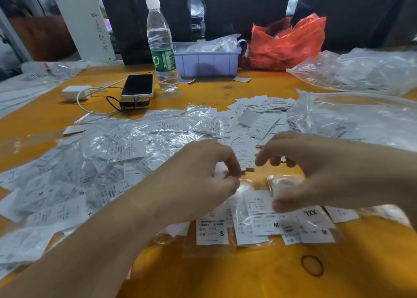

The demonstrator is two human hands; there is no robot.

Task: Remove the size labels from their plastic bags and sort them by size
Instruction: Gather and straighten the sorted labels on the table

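Plastic bag [228, 178] pinched by left hand [203, 175]; right hand [316, 173] hovering, fingers loosely curled.

Evenly lit from overhead, moderately bright, with soft, faint shadows. Specular glare across the crinkled plastic bags [140, 139] at centre and on the large bag [361, 71] at right. Slight motion blur on the right hand [316, 173]. Wide-angle bowing toward the frame edges. Soft, dim background above the orange table [248, 275]; distant print illegible.
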